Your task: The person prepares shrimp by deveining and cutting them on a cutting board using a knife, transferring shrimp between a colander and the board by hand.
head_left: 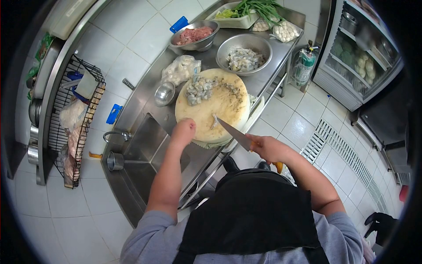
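My right hand (pixel 266 148) grips a knife (pixel 235 133) by its yellow-orange handle, the broad blade angled over the near right part of a round chopping board (pixel 233 103). By the blade's tip lies a small greyish piece of shrimp (pixel 214 121). My left hand (pixel 186 128) is closed, fingers curled, at the board's near left edge; whatever it may hold is hidden. A pile of cut grey shrimp (pixel 200 89) sits on the board's far left part. Behind the board, a steel bowl (pixel 223 45) contains more shrimp (pixel 246 59).
A plastic bag (pixel 181 69) and a small metal bowl (pixel 165 94) stand left of the board. Farther back are a bowl of raw meat (pixel 194 36), a tray with green onions (pixel 235 21) and bagged garlic (pixel 285 31). The sink (pixel 147 136) is near left; a fridge (pixel 360 53) stands right.
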Motion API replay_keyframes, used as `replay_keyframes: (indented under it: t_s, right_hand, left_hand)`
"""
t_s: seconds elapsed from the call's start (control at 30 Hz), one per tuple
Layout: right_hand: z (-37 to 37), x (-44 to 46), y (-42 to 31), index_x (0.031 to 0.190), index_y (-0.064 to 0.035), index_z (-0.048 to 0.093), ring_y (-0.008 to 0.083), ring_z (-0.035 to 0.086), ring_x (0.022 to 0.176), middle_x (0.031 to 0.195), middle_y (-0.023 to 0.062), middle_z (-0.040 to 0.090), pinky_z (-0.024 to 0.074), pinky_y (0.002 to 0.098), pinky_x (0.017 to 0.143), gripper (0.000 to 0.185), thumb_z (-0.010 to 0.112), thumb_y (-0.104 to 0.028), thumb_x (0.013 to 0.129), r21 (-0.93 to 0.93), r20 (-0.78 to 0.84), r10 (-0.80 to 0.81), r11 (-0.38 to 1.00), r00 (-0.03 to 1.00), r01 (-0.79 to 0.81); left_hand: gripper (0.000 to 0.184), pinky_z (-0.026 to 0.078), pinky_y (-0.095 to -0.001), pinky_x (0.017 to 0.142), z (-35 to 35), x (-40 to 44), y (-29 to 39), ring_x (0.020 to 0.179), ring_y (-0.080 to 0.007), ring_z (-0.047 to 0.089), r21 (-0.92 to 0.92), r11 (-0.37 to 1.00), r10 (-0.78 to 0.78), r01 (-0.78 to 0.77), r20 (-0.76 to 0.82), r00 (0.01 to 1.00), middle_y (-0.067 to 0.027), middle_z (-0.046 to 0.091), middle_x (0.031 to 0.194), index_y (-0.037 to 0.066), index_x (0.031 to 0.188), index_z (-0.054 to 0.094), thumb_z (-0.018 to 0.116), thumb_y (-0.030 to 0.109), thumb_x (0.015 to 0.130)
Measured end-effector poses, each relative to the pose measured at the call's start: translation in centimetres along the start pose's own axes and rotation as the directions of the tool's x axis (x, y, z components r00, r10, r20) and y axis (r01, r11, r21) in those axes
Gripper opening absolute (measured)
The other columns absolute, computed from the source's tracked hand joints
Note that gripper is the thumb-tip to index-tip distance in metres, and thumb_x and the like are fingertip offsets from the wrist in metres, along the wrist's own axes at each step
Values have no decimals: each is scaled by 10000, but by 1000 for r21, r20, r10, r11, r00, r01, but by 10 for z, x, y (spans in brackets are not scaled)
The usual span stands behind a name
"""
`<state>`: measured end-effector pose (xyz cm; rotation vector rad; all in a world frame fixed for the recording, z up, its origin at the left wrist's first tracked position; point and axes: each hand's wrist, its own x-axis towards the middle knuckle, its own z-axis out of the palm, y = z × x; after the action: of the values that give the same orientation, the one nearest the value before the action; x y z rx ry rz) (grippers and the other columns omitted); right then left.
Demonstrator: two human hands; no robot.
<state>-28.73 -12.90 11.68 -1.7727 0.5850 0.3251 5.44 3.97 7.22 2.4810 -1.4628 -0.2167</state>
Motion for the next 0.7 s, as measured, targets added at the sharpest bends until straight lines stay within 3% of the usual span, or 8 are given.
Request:
replay_keyframes:
  t_s: [0.03, 0.1, 0.2, 0.3, 0.33, 0.37, 0.47, 0.7]
  right_hand:
    - [-1, -2, -2, 1603, -140, 378, 203, 643, 544, 1013, 130, 716, 568, 350, 594, 580, 521, -191, 1043, -6, -3, 0, 1000, 1000, 0]
    - [1, 0, 0, 1602, -137, 379, 206, 640, 544, 1011, 134, 715, 567, 352, 598, 579, 525, -195, 1044, -15, 0, 2, 1000, 1000, -2]
    - [3, 6, 7, 1620, -170, 356, 144, 550, 492, 758, 55, 572, 528, 321, 514, 607, 538, -175, 1041, 36, -8, -39, 999, 999, 39]
    - [4, 6, 6, 1624, -176, 350, 144, 548, 496, 746, 50, 563, 522, 317, 510, 605, 530, -169, 1046, 45, -6, -1, 999, 1000, 1]
    - [6, 7, 9, 1624, -175, 348, 145, 550, 500, 747, 51, 565, 520, 317, 513, 604, 528, -171, 1048, 20, -14, -20, 1000, 1000, 20]
    - [6, 8, 10, 1625, -175, 347, 146, 552, 503, 747, 51, 567, 519, 318, 516, 602, 526, -172, 1050, -4, -26, -39, 999, 999, 39]
    - [7, 4, 9, 1624, -169, 351, 147, 557, 513, 758, 56, 578, 519, 319, 525, 604, 535, -187, 1049, -24, -41, -53, 998, 998, 52]
    - [9, -7, 7, 1613, -118, 358, 155, 585, 527, 789, 77, 624, 540, 323, 546, 573, 512, -211, 1070, 204, 46, 20, 979, 999, -29]
  left_hand:
    - [120, 531, -439, 796, -11, 0, -2, 848, -339, 678, 0, 1000, -1, 1, 0, 1000, -148, 709, 930, 30, 960, 708, 656, 133, 927]
    - [171, 528, -356, 765, -31, 6, -8, 805, -201, 673, -337, 929, -169, 152, -23, 985, -74, 720, 896, 30, 1004, 716, 688, 192, 956]
    - [236, 513, -288, 760, -46, 20, -19, 810, -102, 634, -630, 744, -225, 222, 76, 971, -9, 695, 888, 34, 1081, 726, 721, 231, 953]
    - [281, 545, -367, 814, -7, 34, -45, 869, -227, 710, -643, 689, -238, 333, 233, 943, -123, 752, 973, 50, 1148, 725, 701, 237, 940]
    - [304, 548, -416, 867, 5, 26, -41, 942, -305, 709, 63, 986, -158, 152, 101, 982, -144, 744, 1027, 79, 1192, 725, 692, 214, 922]
    - [304, 548, -416, 867, 14, 21, -38, 942, -305, 709, 62, 987, -156, 150, 96, 983, -144, 744, 1027, 79, 1192, 725, 692, 214, 922]
    - [212, 556, -401, 852, 18, 24, -15, 891, -293, 704, 2, 990, -132, 138, -284, 950, -156, 727, 957, 56, 1049, 764, 741, 159, 865]
    - [128, 563, -330, 760, 47, 12, 27, 778, -195, 704, -392, 908, -122, 147, 89, 989, -91, 753, 873, 23, 969, 752, 769, 114, 880]
